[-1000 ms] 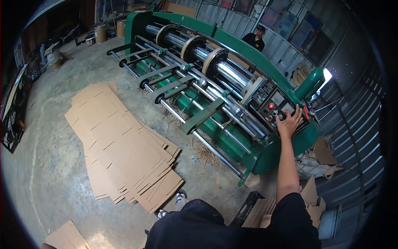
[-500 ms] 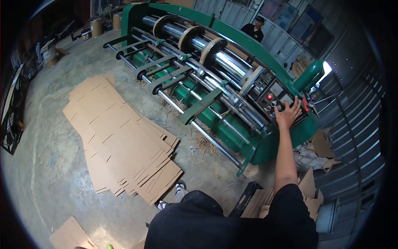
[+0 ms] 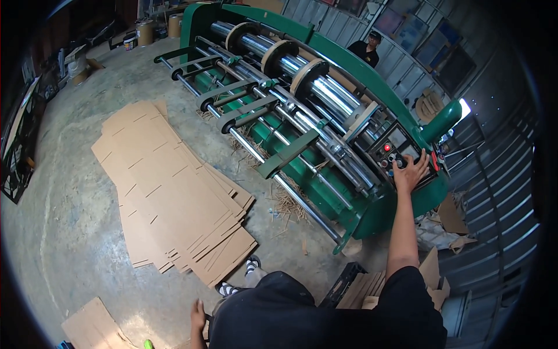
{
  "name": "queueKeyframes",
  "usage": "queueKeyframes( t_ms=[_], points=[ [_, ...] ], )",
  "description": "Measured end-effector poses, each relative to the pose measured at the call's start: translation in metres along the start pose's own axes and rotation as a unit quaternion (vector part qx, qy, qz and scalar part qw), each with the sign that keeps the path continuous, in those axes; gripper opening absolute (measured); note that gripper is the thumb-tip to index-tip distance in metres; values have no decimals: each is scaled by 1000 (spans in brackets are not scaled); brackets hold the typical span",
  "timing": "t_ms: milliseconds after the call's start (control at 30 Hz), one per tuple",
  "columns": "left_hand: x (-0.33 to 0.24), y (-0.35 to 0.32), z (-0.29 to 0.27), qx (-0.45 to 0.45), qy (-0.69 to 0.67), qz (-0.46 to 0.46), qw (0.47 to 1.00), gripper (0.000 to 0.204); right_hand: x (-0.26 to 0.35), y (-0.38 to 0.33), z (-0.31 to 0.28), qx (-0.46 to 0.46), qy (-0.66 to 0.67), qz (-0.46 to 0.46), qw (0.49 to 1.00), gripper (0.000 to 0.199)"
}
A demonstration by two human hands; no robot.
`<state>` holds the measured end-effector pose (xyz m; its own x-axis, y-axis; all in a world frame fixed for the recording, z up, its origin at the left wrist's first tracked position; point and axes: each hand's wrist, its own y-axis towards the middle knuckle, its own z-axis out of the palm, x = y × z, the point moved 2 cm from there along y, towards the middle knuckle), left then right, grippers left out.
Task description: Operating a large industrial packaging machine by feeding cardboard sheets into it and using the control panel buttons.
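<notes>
My right hand (image 3: 410,173) reaches out to the control panel (image 3: 394,152) at the near end of a long green machine (image 3: 325,110) with steel rollers. Its fingers rest spread on the buttons, next to a lit red one. My left hand (image 3: 197,317) hangs low by my side at the bottom edge, holding nothing that I can see. A fanned stack of flat cardboard sheets (image 3: 168,186) lies on the concrete floor to the left of the machine.
Another person (image 3: 367,49) in dark clothes stands behind the machine at the far side. Cardboard scraps (image 3: 447,215) lie to the right of the machine, a black crate (image 3: 343,282) with cardboard by my feet, and drums (image 3: 145,29) at the back left.
The view has shifted slightly; my right hand stays on the control panel. My left hand has come into sight at the bottom edge.
</notes>
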<state>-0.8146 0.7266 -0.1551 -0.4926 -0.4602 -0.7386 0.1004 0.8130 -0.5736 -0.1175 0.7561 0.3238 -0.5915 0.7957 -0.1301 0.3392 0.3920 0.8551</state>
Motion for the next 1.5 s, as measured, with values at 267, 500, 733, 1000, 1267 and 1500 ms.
queueKeyframes(
  t_ms=[267, 500, 733, 1000, 1267, 1500],
  points=[
    [249, -55, -42, -9, -234, -209, 950, 41, 1, 2, 5, -9, -7, 11, 1000, 35],
    [196, -6, -54, -111, -216, -318, 916, 29, 3, -2, 2, -34, -19, 18, 999, 35],
    [24, 83, 4, -15, -184, 0, 983, 30, -2, 1, 8, -34, -14, 7, 999, 33],
    [-33, 70, 47, 69, 57, 35, 995, 35, -11, -3, 10, -44, -19, 2, 999, 32],
    [143, 24, -2, 18, -91, -169, 981, 33, -9, 0, 12, -43, 0, 15, 999, 31],
    [162, -17, -31, -40, -154, -303, 940, 33, -7, 1, 11, -44, -4, 21, 999, 31]
  ],
)
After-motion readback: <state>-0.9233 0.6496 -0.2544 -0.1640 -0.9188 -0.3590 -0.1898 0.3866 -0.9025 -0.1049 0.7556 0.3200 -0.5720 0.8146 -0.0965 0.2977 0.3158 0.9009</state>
